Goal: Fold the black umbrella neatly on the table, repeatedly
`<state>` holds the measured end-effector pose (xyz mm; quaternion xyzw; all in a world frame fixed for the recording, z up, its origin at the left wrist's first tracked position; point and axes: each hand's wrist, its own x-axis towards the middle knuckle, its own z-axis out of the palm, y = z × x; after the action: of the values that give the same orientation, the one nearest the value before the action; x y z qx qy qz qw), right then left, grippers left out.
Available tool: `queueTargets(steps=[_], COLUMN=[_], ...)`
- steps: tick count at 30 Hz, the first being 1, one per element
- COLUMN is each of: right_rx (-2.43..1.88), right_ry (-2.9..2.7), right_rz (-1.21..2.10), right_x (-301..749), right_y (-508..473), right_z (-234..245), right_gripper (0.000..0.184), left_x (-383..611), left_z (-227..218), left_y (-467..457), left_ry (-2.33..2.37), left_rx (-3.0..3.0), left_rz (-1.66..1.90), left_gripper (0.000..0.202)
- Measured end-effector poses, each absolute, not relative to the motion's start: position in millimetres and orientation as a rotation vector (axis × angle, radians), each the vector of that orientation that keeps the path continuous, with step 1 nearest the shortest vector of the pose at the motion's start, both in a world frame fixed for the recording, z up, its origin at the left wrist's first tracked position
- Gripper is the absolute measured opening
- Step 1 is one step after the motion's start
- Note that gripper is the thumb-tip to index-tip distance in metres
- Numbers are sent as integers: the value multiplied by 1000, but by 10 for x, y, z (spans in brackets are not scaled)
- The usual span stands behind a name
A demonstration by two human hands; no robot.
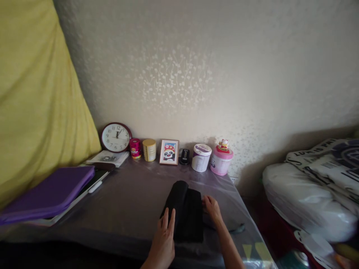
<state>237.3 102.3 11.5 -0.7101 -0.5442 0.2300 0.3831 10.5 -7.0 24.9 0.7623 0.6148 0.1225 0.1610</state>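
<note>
A folded black cloth (185, 211) lies on the grey-covered table (126, 201) near its front edge. My left hand (164, 235) rests flat on the cloth's left side, fingers stretched out and together. My right hand (212, 209) touches the cloth's right edge with its fingers slightly curled; it grips nothing that I can see.
Along the wall stand a round clock (116, 137), a red tin (135, 148), a yellow tin (149, 150), a framed panda picture (169, 152), a white canister (201, 157) and a pink jar (221, 160). A purple case (49, 194) lies left. Bagged bedding (308, 201) sits right.
</note>
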Motion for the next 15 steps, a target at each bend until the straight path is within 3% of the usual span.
queueTargets(steps=[15], right_rx=[-1603], right_ry=[-1474], right_rz=[535], right_x=[1989], right_y=[680], right_z=[197], right_gripper=[30], left_x=[87], left_z=[253], left_y=[-69], left_ry=[1754], left_rx=[2181], left_rz=[429], left_gripper=[89])
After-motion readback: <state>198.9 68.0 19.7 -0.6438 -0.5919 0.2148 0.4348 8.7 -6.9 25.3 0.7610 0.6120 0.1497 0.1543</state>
